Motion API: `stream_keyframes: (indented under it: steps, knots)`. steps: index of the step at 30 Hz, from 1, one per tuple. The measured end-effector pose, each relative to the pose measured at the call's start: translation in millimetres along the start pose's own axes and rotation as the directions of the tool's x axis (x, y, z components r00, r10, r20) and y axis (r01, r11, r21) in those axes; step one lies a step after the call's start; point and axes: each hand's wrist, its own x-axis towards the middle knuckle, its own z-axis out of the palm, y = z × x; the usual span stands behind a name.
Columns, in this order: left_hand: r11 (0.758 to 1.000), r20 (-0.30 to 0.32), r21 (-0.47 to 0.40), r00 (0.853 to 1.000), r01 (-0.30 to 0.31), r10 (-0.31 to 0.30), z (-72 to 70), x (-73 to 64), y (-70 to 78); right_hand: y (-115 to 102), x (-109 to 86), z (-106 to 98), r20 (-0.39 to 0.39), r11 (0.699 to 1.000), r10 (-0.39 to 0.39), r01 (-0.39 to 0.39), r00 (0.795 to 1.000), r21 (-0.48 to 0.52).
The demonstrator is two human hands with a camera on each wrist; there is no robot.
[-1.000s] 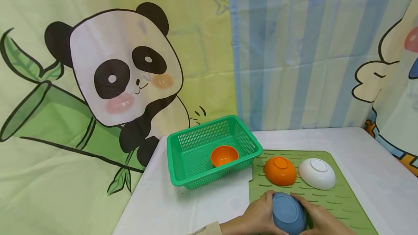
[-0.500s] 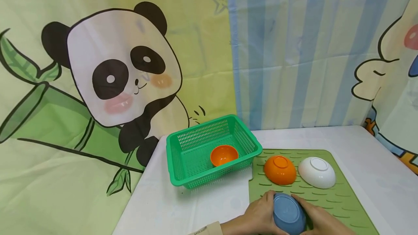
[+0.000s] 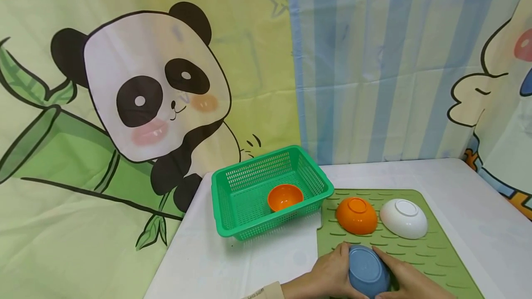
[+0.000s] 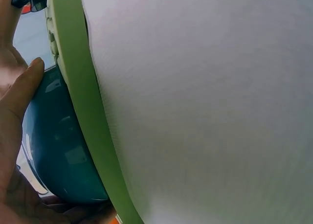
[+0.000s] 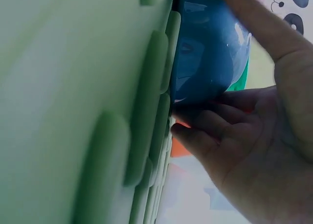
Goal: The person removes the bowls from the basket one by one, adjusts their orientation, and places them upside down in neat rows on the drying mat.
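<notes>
A blue bowl [image 3: 367, 271] sits upside down at the front of the green mat [image 3: 434, 262], its foot ring facing up. On its left side my left hand [image 3: 332, 273] holds it, and my right hand [image 3: 409, 280] holds the other side. Both wrist views show the bowl's rim right at the mat's surface. In the left wrist view the thumb and fingers curve round the bowl's wall. Behind it, an orange bowl [image 3: 356, 216] and a white bowl [image 3: 403, 218] also lie upside down on the mat.
To the left of the mat stands a green plastic basket [image 3: 226, 223] with slotted walls. Inside it another orange bowl [image 3: 285, 197] sits mouth up. A white cloth [image 3: 266, 266] covers the table, and a printed panda curtain [image 3: 266, 68] hangs behind.
The head view has drifted very slightly. Both hands stay on the blue bowl at the same spot on the mat.
</notes>
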Motion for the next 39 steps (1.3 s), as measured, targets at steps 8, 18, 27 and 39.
stream_keyframes:
  steps: [8, 18, 27, 39]
  knots:
    - [0.999, -0.006, 0.036, 1.0, 0.009, -0.009, -0.2, 0.8, 3.4, -4, 1.8, 0, -0.027, 0.998, 0.052, -0.053, 0.998, -0.043]
    - [1.0, 0.022, 0.021, 1.0, 0.011, -0.012, -3.1, 1.9, 3.4, -6, 3.2, -3, -0.015, 0.996, 0.088, -0.088, 0.996, -0.034]
    - [0.924, 0.251, -0.378, 0.955, -0.053, 0.157, -57.1, 15.8, -27.6, -4, 4.2, -2, 0.015, 0.996, 0.093, -0.093, 0.996, -0.002]
    - [0.666, -0.299, -0.741, 0.93, -0.086, -0.212, -179.8, 40.1, -116.8, -4, 3.3, -1, 0.025, 0.99, 0.143, -0.143, 0.989, 0.014]
